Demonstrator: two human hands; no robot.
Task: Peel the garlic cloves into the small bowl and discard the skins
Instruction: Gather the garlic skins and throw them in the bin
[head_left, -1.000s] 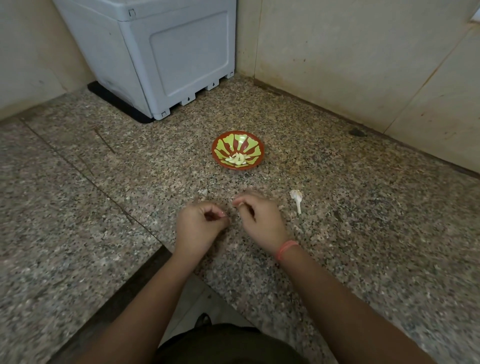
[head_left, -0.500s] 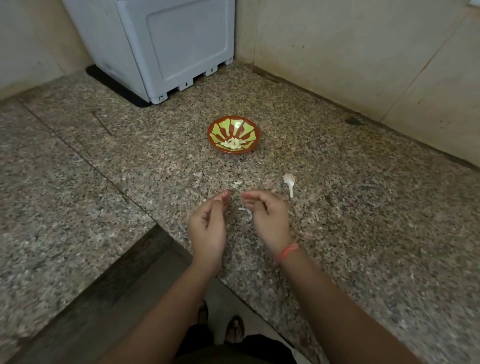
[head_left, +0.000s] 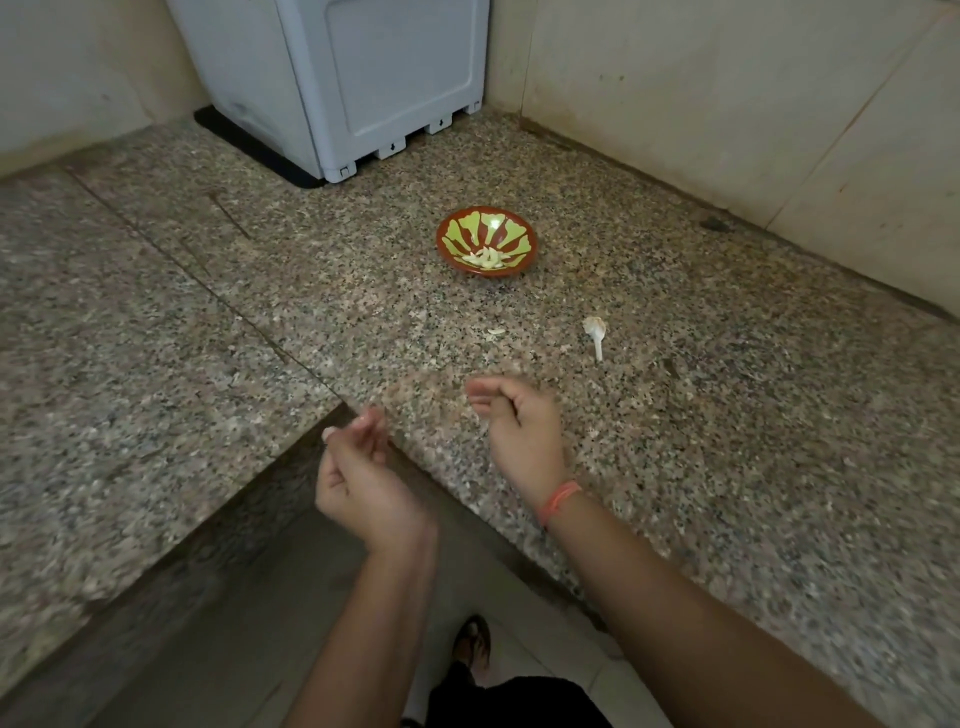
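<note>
We see the left hand (head_left: 358, 473) and the right hand (head_left: 522, 426) over the near edge of the tabletop (head_left: 727, 441). The fingers are curled, but blur hides what each grip holds, so we cannot tell. The bowl (head_left: 531, 248) with peeled cloves (head_left: 485, 257) stands farther back, well apart. The left hand is past the edge, so a loosely held clove could fall to the floor (head_left: 545, 613).

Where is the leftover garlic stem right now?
Head view: the garlic stem lies on the granite counter, nearer and right of the small bowl, beyond the right hand.
</note>
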